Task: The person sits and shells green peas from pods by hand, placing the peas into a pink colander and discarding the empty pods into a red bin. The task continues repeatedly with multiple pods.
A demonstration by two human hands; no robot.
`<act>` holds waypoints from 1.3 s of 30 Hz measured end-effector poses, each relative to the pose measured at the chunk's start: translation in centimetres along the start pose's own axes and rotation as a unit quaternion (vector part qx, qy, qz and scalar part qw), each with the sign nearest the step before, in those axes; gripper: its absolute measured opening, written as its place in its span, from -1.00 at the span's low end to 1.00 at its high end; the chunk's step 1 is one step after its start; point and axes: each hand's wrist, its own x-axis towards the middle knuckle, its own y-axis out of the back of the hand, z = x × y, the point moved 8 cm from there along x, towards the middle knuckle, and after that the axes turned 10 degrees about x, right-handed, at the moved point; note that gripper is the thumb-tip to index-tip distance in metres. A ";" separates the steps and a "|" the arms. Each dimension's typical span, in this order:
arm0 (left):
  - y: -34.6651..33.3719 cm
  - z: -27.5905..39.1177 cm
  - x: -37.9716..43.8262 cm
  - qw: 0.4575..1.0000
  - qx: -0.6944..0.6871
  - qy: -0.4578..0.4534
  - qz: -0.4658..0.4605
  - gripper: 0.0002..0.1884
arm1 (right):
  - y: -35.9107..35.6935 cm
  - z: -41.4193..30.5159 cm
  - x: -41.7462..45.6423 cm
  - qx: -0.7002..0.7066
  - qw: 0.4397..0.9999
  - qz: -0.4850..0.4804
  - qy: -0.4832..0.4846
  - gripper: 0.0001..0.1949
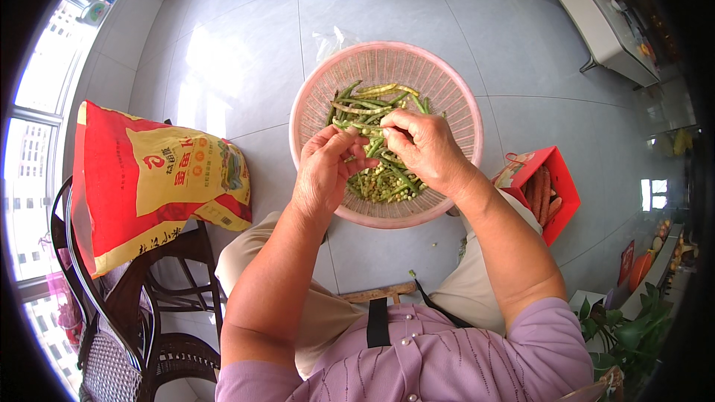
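Note:
A round pink plastic basket (pixel 385 220) stands on the floor before me. Green and yellowish bean pods (pixel 371 106) lie in its upper part, and loose pale green beans (pixel 371 184) are heaped with more pods lower down. Over the basket, my left hand (pixel 332 164) pinches one end of a green bean pod (pixel 363 126) between thumb and forefinger, its other fingers loosely curled. At the pod's other end, the thumb and bent forefinger of my right hand (pixel 427 142) grip it. Whether that pod is split, I cannot tell.
A big red and yellow sack (pixel 162 173) rests on dark woven chairs (pixel 179 251) at the left. At the right, a red box (pixel 561 195) holds brownish-red long items. Behind the basket lies a clear plastic bag (pixel 330 43). A plant (pixel 631 332) stands at the lower right.

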 end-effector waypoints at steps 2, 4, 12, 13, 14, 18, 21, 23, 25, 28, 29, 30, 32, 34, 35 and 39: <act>0.1 -0.1 0.0 1.000 0.006 -0.010 -0.007 -0.91 | 0.2 0.1 0.1 -0.007 1.000 0.001 -0.012 -0.94; 0.0 0.0 0.0 1.000 0.005 -0.013 -0.015 -0.91 | 0.3 0.0 0.3 -0.007 1.000 -0.001 -0.012 -0.93; -0.3 0.2 0.0 1.000 -0.006 0.008 -0.027 -0.83 | 0.0 -1.2 0.3 -0.092 0.991 -0.017 0.094 -0.92; -0.2 0.1 0.0 0.999 -0.013 0.011 -0.030 -0.82 | -0.1 -1.5 0.1 -0.105 0.988 -0.013 0.111 -0.92; -0.2 0.0 0.1 0.999 -0.019 0.014 -0.032 -0.82 | -0.1 -2.0 0.0 -0.117 0.985 -0.009 0.128 -0.91; -0.4 0.5 -0.1 0.999 0.000 -0.024 -0.039 -0.82 | -0.1 -2.4 -0.1 -0.138 0.980 -0.009 0.146 -0.87; -0.6 1.1 0.0 0.997 0.034 -0.052 -0.049 -0.85 | 0.2 -1.7 0.1 -0.104 0.987 0.006 0.120 -0.92; -0.7 1.3 0.0 0.995 0.062 -0.063 -0.040 -0.87 | 0.4 -1.7 0.2 -0.089 0.989 0.012 0.116 -0.93; -0.2 1.3 0.0 0.993 0.086 -0.081 -0.022 -0.89 | 0.2 -1.8 0.2 -0.086 0.989 0.012 0.116 -0.93; 0.1 1.2 0.1 0.991 0.101 -0.086 -0.003 -0.90 | 0.2 -1.7 0.2 -0.084 0.990 0.011 0.114 -0.93; 0.2 1.1 0.1 0.991 0.104 -0.084 0.003 -0.90 | 0.2 -1.7 0.2 -0.083 0.990 0.010 0.113 -0.92; 0.3 1.1 0.1 0.992 0.096 -0.078 0.008 -0.90 | 0.1 -1.7 0.2 -0.083 0.991 0.005 0.104 -0.91; 0.5 1.1 0.1 0.994 0.081 -0.066 0.019 -0.89 | 0.0 -1.5 0.2 -0.082 0.993 -0.005 0.088 -0.89; 0.5 1.0 0.1 0.995 0.081 -0.052 0.021 -0.88 | -0.1 -1.4 0.1 -0.107 0.989 -0.013 0.104 -0.90; 0.5 0.9 0.1 0.995 0.082 -0.046 0.021 -0.87 | -0.2 -1.4 0.0 -0.119 0.986 -0.017 0.113 -0.90; -0.6 1.2 -0.2 0.997 0.064 -0.037 -0.020 -0.90 | 0.0 -1.2 0.1 -0.125 0.986 -0.017 0.105 -0.91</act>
